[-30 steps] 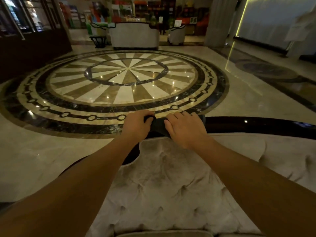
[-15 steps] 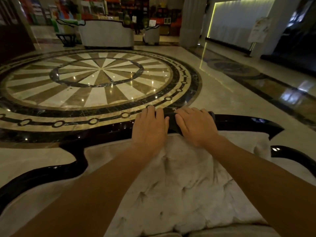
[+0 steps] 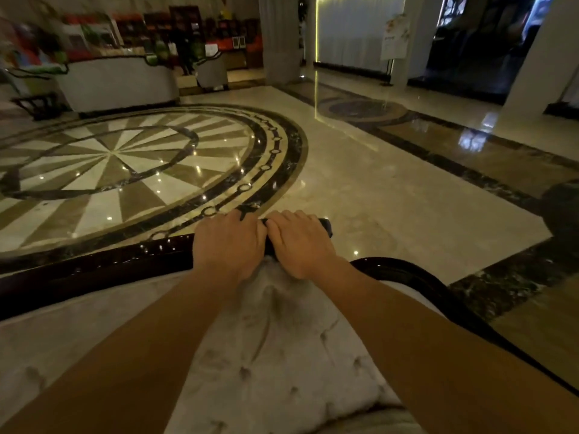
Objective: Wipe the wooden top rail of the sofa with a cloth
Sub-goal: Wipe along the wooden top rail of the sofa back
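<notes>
A glossy dark wooden top rail [image 3: 103, 261] runs along the back of a pale tufted sofa [image 3: 282, 355]. My left hand [image 3: 227, 245] and my right hand [image 3: 299, 244] lie side by side, palms down, on the rail near its right end. Both press a dark cloth [image 3: 326, 227] against the wood; only a strip of it shows past my right fingers and between the hands. To the right, the rail drops away in a curve [image 3: 407, 270].
Beyond the rail lies polished marble floor with a round inlaid pattern [image 3: 125, 164]. Another white sofa [image 3: 119, 83] and a chair [image 3: 213, 72] stand across the lobby. A column [image 3: 279, 36] and a sign stand [image 3: 394, 36] are at the back right.
Both hands have slid the cloth rightward along the rail, from its middle toward its right end. My view has turned right with them.
</notes>
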Tool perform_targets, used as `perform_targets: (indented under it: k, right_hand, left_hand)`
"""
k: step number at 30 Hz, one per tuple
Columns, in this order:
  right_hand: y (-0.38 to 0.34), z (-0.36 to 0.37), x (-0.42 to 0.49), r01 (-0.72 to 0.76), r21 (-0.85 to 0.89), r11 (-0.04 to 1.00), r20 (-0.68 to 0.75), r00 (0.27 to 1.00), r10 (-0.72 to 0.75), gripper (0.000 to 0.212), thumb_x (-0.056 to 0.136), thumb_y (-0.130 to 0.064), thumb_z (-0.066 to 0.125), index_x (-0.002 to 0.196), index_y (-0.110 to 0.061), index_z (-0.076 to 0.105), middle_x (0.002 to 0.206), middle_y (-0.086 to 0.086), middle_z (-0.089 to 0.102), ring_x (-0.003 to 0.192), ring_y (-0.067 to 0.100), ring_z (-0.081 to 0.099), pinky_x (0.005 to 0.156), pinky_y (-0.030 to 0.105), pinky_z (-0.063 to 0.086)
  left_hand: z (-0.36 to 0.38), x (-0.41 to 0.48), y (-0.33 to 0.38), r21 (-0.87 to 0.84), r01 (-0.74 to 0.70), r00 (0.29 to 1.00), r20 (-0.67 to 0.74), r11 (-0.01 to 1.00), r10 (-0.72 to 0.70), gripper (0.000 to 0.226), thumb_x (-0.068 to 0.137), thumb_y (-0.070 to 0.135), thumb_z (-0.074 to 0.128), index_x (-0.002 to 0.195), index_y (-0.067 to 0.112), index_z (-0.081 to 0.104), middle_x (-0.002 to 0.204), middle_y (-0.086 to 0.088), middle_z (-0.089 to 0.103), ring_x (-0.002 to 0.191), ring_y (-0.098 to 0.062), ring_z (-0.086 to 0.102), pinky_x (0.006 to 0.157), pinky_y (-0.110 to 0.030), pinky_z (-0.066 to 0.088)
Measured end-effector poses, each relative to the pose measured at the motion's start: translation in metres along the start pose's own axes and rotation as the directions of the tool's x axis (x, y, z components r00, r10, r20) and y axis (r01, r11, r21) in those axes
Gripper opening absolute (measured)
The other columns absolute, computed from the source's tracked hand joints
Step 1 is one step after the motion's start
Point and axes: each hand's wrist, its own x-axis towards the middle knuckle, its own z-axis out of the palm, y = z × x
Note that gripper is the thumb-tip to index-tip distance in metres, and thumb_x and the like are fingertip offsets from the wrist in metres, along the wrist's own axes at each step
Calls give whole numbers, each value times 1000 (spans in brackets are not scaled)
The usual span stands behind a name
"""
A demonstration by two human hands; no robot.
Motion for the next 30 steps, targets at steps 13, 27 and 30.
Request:
perform_targets:
  k: [13, 27, 30]
  right_hand:
    - [59, 30, -31, -378, 696, 611, 61, 878, 474, 29, 100, -21, 26, 86, -11, 49, 80, 7, 52, 75, 22, 46, 68, 35, 34]
    - [74, 92, -82, -475, 286, 832, 127, 880, 458, 20, 98, -27, 43, 107, -15, 56, 105, 11, 59, 91, 30, 50, 75, 39, 38]
    - [136, 91, -111, -335, 121, 934, 119, 939, 321, 22, 98, -27, 40, 109, -15, 55, 110, 10, 56, 98, 30, 45, 81, 42, 35]
  left_hand:
    - [13, 66, 81, 37, -130, 977, 176, 991, 121, 24, 94, 25, 47, 107, 14, 64, 107, -10, 68, 96, -32, 66, 79, -43, 50]
    - [24, 87, 155, 484, -534, 835, 427, 693, 346, 23, 94, 28, 51, 110, 17, 62, 96, -6, 57, 97, -26, 54, 76, -39, 39]
    - [44, 89, 211, 530, -522, 793, 590, 669, 151, 19, 95, 25, 51, 108, 15, 62, 94, -7, 60, 94, -26, 57, 80, -39, 39]
